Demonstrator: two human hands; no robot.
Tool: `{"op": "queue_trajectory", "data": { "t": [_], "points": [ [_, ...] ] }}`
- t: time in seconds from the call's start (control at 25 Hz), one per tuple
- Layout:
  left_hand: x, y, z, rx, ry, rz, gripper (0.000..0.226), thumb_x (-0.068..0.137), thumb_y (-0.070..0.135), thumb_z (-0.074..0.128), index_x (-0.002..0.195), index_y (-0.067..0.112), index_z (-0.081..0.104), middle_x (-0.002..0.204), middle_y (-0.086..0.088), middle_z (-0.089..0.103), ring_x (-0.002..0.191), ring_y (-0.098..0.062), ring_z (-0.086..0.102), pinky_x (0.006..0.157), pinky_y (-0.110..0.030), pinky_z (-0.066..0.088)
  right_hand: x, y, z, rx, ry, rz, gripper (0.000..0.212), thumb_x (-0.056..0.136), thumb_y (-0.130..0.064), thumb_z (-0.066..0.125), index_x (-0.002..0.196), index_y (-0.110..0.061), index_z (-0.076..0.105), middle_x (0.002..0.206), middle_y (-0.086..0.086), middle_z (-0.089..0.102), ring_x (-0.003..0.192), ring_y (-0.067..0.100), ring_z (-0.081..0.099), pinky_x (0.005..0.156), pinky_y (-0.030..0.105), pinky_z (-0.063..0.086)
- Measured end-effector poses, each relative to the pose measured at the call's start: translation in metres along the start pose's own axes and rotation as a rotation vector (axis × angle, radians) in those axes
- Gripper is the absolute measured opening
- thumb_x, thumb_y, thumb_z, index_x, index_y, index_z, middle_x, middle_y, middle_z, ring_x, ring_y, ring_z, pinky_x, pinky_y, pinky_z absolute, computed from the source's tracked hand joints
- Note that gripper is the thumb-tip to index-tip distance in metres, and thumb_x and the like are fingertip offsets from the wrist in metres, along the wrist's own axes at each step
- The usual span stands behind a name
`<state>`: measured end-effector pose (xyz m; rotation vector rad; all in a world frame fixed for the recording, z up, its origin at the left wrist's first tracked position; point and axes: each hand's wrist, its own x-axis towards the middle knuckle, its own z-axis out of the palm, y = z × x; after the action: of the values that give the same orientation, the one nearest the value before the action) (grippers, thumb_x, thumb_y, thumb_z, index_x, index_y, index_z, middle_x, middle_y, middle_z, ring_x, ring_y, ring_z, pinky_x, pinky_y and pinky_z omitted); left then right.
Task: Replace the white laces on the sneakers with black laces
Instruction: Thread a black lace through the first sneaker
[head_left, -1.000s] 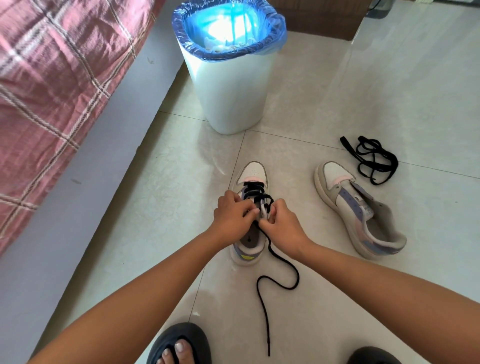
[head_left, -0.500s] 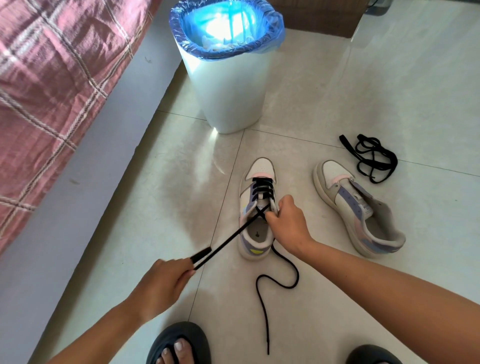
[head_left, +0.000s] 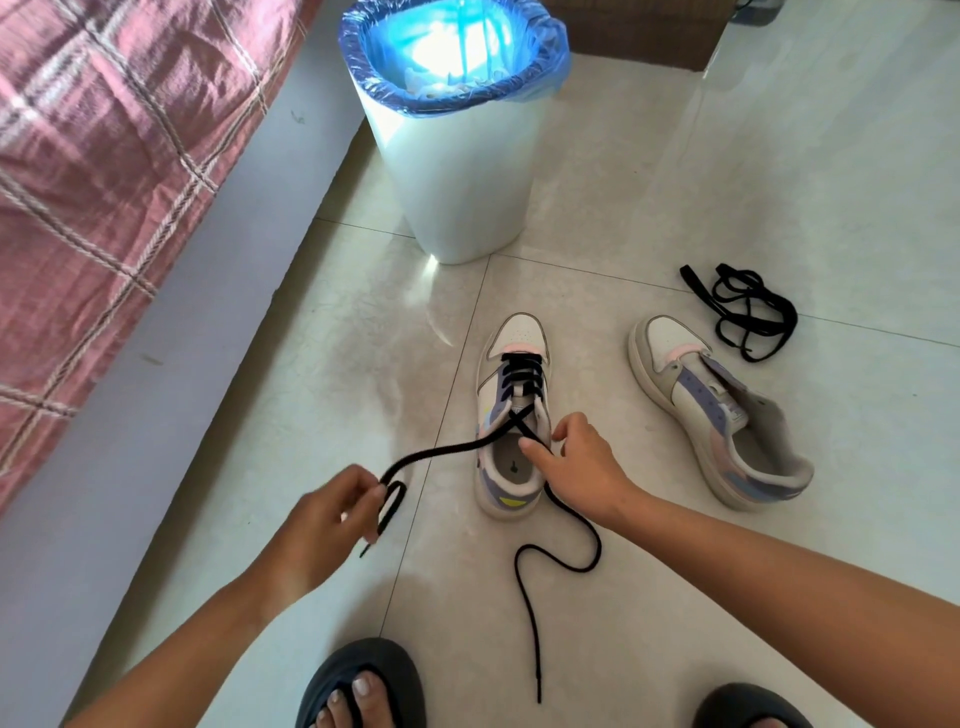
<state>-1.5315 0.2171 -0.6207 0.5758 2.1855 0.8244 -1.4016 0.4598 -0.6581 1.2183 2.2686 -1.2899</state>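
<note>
A white, purple and pink sneaker (head_left: 511, 483) stands on the floor, partly threaded with a black lace (head_left: 521, 378). My left hand (head_left: 324, 519) pinches the left end of that lace, which curves slack from the shoe. My right hand (head_left: 576, 467) holds the sneaker's collar on its right side, thumb near the lace crossing. The lace's other end (head_left: 550, 561) trails on the tiles toward me. A second sneaker (head_left: 722, 415) with no lace lies to the right. A bundled spare black lace (head_left: 748, 309) rests beyond it.
A white bin (head_left: 457, 171) with a blue liner stands just beyond the shoes. A bed with a pink plaid cover (head_left: 104, 171) and its grey base fills the left. My feet in dark slippers (head_left: 363, 686) are at the bottom edge.
My left hand left the shoe and pulled the lace end out to the left; the lace was taut and now hangs slack as the hand moves back toward the shoe. My right hand stays on the sneaker.
</note>
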Motion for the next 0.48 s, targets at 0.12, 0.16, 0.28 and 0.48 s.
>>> {"op": "queue_trajectory", "data": {
  "t": [0.12,0.16,0.28,0.48],
  "points": [
    [0.007,0.037,-0.017,-0.232,0.09,0.045,0.021,0.096,0.022,0.05,0.077,0.012,0.054,0.062,-0.008,0.065,0.066,-0.023,0.06,0.076,-0.035,0.047,-0.002,0.005,-0.006,-0.026,-0.058,-0.029,0.032,0.092,-0.036,0.054,0.07,-0.017,0.042,0.072,-0.001,0.047,0.067,0.015,0.044,0.061,0.029,0.035],
    [0.009,0.047,-0.022,-0.293,0.105,0.079,0.021,0.096,0.017,0.05,0.077,0.01,0.054,0.057,-0.008,0.062,0.062,-0.022,0.059,0.075,-0.032,0.05,-0.004,0.005,-0.009,0.003,-0.074,-0.054,0.032,0.093,-0.032,0.055,0.068,-0.016,0.042,0.068,-0.002,0.045,0.063,0.013,0.041,0.059,0.028,0.034],
    [0.012,0.063,-0.037,-0.37,0.148,0.178,0.02,0.094,0.006,0.048,0.075,0.008,0.053,0.045,-0.003,0.051,0.05,-0.021,0.053,0.063,-0.019,0.052,-0.013,0.003,-0.022,0.153,-0.099,-0.117,0.029,0.094,-0.028,0.054,0.07,-0.013,0.049,0.063,-0.004,0.049,0.058,0.009,0.043,0.055,0.018,0.036],
    [0.03,0.05,-0.054,-0.3,0.221,0.043,0.019,0.094,0.014,0.053,0.075,0.01,0.057,0.045,0.004,0.046,0.043,-0.013,0.045,0.047,-0.017,0.043,-0.017,-0.005,-0.059,0.49,-0.085,-0.156,0.034,0.095,-0.023,0.051,0.062,-0.013,0.056,0.05,-0.003,0.051,0.049,0.009,0.045,0.06,0.026,0.044]
  ]
}}
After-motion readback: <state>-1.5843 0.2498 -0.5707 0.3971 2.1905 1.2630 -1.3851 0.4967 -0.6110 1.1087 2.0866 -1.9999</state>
